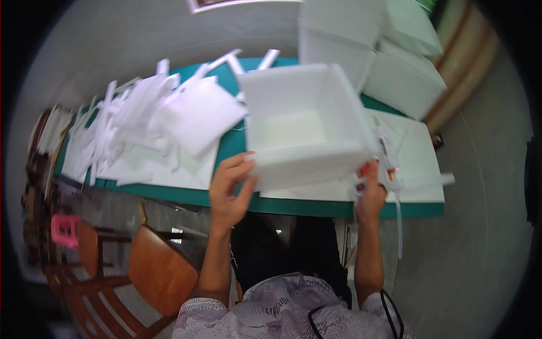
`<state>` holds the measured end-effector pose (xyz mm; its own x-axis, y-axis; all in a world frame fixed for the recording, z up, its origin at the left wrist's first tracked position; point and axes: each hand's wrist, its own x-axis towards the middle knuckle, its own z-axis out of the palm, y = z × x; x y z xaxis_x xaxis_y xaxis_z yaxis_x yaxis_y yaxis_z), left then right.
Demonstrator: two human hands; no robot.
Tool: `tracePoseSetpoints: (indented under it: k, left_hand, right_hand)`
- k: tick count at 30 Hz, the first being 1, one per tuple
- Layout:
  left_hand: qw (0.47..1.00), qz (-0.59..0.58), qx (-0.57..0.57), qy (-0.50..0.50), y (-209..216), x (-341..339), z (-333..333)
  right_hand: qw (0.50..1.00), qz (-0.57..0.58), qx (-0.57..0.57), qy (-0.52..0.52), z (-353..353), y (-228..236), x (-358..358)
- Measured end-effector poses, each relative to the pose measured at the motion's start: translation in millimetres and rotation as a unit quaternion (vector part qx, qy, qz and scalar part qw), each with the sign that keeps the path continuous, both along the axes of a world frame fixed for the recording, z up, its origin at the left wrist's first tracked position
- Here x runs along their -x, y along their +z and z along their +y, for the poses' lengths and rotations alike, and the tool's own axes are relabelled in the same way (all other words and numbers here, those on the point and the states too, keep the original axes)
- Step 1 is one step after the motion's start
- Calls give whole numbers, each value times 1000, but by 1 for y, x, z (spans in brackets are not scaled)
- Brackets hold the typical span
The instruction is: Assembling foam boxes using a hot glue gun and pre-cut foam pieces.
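A white, open-topped foam box (305, 164), slightly blurred, is tilted toward me over the table's near edge. Its inside walls and pale bottom show. My left hand (230, 189) pinches the near left corner, thumb and fingers closed on the wall. At the near right corner, my right hand (371, 192) is closed against the box. Something orange (364, 169) shows at its fingertips; I cannot make out what it is. Just right of that hand lies what looks like a white glue gun (385, 150), and a translucent stick (399, 226) hangs past the table edge beside it.
White foam strips and sheets (135, 107) are heaped on the left of the green table (226, 144). A square foam sheet (200, 113) tops the pile. Large white boxes (339, 42) stand at the back right. Wooden chairs (161, 268) and a pink stool (65, 230) are at lower left.
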<state>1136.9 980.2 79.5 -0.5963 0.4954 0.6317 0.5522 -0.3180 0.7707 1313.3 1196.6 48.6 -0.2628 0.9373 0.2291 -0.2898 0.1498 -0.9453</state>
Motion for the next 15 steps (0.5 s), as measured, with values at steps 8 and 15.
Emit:
tracePoseSetpoints:
  k: [8,15]
  left_hand:
    - [999,30,-13,13,6,-5,-4]
    - [1000,24,-9,0,8,-3,1]
  right_hand:
    - [995,68,66,11,0,-5,-5]
    - [995,77,65,-2,6,-3,-7]
